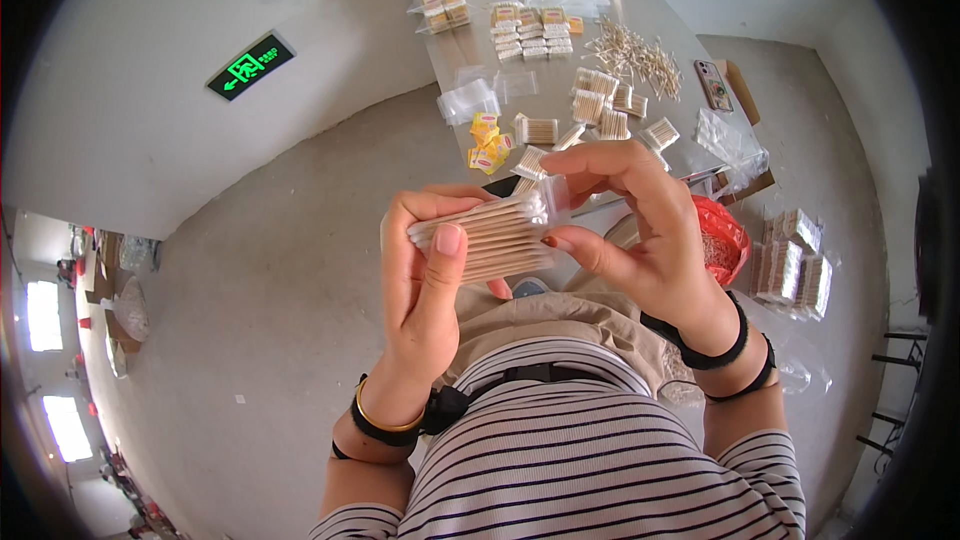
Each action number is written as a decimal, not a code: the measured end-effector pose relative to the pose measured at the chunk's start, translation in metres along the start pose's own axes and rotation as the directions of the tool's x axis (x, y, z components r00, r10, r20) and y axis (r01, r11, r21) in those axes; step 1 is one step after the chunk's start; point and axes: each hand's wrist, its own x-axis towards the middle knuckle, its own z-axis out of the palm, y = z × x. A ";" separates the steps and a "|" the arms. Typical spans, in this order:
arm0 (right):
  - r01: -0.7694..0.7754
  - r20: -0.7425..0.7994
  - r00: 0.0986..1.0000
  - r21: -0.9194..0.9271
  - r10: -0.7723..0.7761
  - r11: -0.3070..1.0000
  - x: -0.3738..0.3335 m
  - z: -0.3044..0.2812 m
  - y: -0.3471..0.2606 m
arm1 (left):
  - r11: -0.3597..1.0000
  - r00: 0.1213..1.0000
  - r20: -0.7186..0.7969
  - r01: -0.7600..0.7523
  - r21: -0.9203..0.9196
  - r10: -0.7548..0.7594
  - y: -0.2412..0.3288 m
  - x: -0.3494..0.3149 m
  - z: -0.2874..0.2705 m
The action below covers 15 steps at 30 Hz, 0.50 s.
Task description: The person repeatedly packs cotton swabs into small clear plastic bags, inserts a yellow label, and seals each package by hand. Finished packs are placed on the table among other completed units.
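A clear plastic bag of wooden-stick cotton swabs (500, 240) is held in front of my waist, the sticks lying side by side. My left hand (422, 275) is closed around its left end, with the thumb across the sticks and the fingers behind. At the bag's right end, a clear flap (556, 198) extends past the white cotton tips. My right hand (650, 225) holds that end between the forefinger at its upper corner and the thumb at its lower corner. Whether the bag's mouth is sealed, I cannot tell.
Ahead, the grey table (465, 55) bears bundled cotton swabs (595, 95), loose swabs (635, 55), yellow cards (488, 145), stacked packs (530, 32), clear bags (468, 100) and a phone (713, 85). A red bag (718, 240) and more swab packs (790, 265) lie to my right.
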 end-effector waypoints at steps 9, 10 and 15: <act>0.076 0.013 0.997 -0.119 -0.075 0.990 0.002 -0.003 -0.003 | 0.999 1.000 -0.003 0.016 -0.028 -0.016 -0.001 -0.004 -0.001; 0.096 0.008 0.995 -0.142 -0.096 0.985 0.002 -0.003 -0.004 | 0.999 1.000 -0.002 0.017 -0.030 -0.017 0.000 -0.004 -0.001; 0.154 0.009 0.988 -0.200 -0.156 0.968 0.004 -0.003 -0.004 | 0.999 1.000 0.001 0.019 -0.028 -0.019 -0.001 -0.005 -0.002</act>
